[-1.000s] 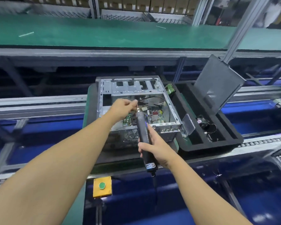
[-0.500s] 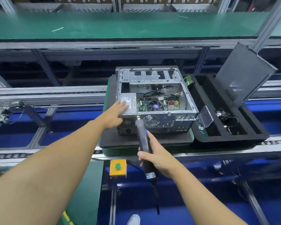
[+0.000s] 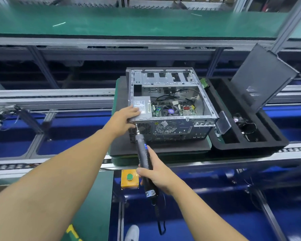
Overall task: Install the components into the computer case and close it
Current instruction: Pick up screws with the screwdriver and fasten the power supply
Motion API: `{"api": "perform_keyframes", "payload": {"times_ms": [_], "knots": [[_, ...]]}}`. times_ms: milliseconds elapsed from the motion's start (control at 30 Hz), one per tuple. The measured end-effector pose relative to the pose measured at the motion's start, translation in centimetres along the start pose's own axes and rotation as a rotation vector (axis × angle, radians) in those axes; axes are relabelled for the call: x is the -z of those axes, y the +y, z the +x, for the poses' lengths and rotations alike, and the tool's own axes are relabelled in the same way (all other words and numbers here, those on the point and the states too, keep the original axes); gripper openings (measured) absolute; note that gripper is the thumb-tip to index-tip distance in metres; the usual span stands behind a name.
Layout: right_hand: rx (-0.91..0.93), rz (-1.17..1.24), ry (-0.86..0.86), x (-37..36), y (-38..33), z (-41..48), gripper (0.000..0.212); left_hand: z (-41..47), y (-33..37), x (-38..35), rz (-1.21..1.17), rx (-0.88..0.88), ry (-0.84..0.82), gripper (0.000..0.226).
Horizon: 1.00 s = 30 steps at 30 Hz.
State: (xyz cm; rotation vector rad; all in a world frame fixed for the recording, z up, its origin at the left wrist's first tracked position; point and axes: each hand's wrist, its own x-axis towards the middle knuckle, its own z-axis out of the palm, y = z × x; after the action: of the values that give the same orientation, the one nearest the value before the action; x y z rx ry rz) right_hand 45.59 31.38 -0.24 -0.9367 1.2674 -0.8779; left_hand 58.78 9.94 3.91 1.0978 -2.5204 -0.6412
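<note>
Case (image 3: 172, 126) centre frame, top open. Your left hand (image 3: 127, 117) is out of the interior now, fingers laid flat on the PSU (image 3: 143, 108) corner. Right hand (image 3: 156, 173) grips the driver (image 3: 144, 153), bit now at the rear panel's left edge. Likely PSU screws next. Side panel (image 3: 261, 75) still off, upper right.

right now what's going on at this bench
A person works on an open computer case. The left hand rests on the power supply at the case's near left corner. The right hand grips an electric screwdriver, its bit at the case's rear face just below. The side panel stands tilted in the foam tray to the right, not yet fitted.
</note>
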Motion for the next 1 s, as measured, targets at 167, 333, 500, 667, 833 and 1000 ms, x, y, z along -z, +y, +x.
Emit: {"api": "perform_keyframes", "payload": {"times_ms": [167, 333, 500, 667, 833, 1000], "knots": [[0.005, -0.039, 0.002, -0.2, 0.0, 0.2, 0.103, -0.1, -0.2, -0.3, 0.038, -0.031, -0.003, 0.066], [0.037, -0.024, -0.004, -0.2, -0.1, 0.3, 0.095, 2.2, -0.1, 2.8, 0.341, -0.099, -0.156, 0.079], [0.072, 0.017, 0.004, -0.3, 0.6, 0.5, 0.082, 6.1, 0.0, 3.7, 0.708, -0.012, -0.39, 0.142], [0.07, -0.018, 0.007, 0.1, 1.4, 0.7, 0.08, 8.0, -1.0, 3.2, 0.724, 0.004, -0.557, 0.143], [0.068, -0.013, 0.018, 0.1, 2.2, 0.8, 0.083, 7.8, -1.3, 2.9, 0.687, 0.007, -0.535, 0.141], [0.067, -0.024, 0.037, 0.2, 2.4, 1.2, 0.085, 8.2, -0.3, 3.0, 0.654, 0.032, -0.531, 0.14]]}}
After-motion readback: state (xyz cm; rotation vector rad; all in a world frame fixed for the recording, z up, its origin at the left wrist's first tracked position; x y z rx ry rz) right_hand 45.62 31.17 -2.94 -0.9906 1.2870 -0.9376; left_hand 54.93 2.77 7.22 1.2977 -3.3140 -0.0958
